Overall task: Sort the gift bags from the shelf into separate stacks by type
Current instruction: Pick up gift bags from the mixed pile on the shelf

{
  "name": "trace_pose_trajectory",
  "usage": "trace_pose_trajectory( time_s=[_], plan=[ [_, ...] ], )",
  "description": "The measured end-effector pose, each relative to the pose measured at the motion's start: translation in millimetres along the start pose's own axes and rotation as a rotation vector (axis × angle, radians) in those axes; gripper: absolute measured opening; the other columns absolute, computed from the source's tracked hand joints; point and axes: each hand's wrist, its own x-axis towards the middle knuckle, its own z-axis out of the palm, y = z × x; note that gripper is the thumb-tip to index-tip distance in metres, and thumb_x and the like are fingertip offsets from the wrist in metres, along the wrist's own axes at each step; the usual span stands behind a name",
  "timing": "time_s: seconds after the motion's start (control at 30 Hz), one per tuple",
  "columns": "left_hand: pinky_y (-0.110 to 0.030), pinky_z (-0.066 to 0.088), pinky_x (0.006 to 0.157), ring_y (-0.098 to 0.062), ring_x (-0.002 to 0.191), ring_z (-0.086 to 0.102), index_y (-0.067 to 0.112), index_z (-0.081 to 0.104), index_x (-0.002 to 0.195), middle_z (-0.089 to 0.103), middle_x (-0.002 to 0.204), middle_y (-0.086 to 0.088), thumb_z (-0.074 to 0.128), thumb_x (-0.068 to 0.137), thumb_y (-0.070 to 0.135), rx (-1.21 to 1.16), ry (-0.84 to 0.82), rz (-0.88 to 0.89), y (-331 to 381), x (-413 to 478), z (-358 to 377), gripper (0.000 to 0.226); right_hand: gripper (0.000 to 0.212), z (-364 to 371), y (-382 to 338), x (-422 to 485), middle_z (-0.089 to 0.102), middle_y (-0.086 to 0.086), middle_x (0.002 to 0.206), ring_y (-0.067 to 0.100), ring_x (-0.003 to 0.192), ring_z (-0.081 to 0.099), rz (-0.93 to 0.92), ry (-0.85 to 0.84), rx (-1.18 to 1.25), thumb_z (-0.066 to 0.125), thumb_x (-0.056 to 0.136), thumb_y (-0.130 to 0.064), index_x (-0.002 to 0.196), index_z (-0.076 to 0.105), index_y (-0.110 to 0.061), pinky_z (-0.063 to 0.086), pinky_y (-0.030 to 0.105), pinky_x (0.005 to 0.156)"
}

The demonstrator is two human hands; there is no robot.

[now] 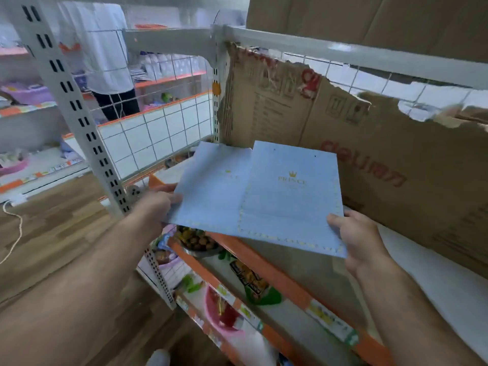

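Note:
Two flat light-blue gift bags with a gold crown print hang above the shelf's front edge, overlapping. My left hand (158, 204) grips the left edge of the left blue bag (211, 191). My right hand (353, 239) pinches the lower right corner of the right blue bag (290, 202), which lies on top and shows the word PRINCE under its crown. Both bags are tilted slightly toward me.
A torn cardboard box (383, 143) stands on the white shelf (435, 276) right behind the bags. Grey slotted uprights (87, 128) frame the rack on the left. Lower shelves (237, 294) hold small goods and a pink bowl. A person (105, 62) stands beyond the wire grid.

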Motion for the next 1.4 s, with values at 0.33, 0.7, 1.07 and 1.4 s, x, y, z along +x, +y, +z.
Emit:
trace_pose_trajectory(
  time_s=[0.33, 0.7, 1.07, 1.4],
  plan=[
    [-0.040, 0.059, 0.079, -0.030, 0.085, 0.069, 0.014, 0.061, 0.119, 0.069, 0.092, -0.009, 0.060, 0.091, -0.007, 0.196, -0.315, -0.026, 35, 144, -14, 0.035, 0.018, 111, 12, -7, 0.071, 0.009, 0.089, 0.027, 0.080, 0.069, 0.067, 0.299, 0.099, 0.057, 0.097, 0.002, 0.084, 0.065, -0.009, 0.055, 0.035, 0.069],
    [-0.040, 0.042, 0.108, -0.030, 0.133, 0.050, 0.019, 0.040, 0.152, 0.048, 0.151, -0.010, 0.082, 0.079, 0.035, 0.966, -0.520, 0.391, 29, 191, -4, 0.086, 0.014, 154, 19, -27, 0.073, 0.014, 0.088, 0.032, 0.079, 0.071, 0.105, 0.518, 0.151, 0.057, 0.095, 0.004, 0.086, 0.067, -0.003, 0.058, 0.041, 0.074],
    [-0.031, 0.047, 0.095, -0.022, 0.117, 0.060, 0.020, 0.055, 0.141, 0.065, 0.130, -0.002, 0.059, 0.091, 0.024, 0.977, -0.501, 0.422, 32, 210, -18, 0.050, 0.008, 194, 17, 6, 0.070, 0.017, 0.096, 0.032, 0.083, 0.069, 0.157, 0.499, 0.178, 0.057, 0.096, 0.003, 0.094, 0.063, -0.001, 0.057, 0.045, 0.077],
    [-0.042, 0.044, 0.101, -0.029, 0.123, 0.041, 0.029, 0.053, 0.124, 0.048, 0.131, 0.000, 0.065, 0.081, 0.056, 1.425, -0.550, 0.608, 26, 208, -46, 0.052, 0.045, 231, 10, 67, 0.065, 0.035, 0.113, 0.047, 0.107, 0.065, 0.170, 0.453, 0.015, 0.068, 0.069, -0.003, 0.105, 0.056, 0.023, 0.052, 0.066, 0.090]
  ],
)
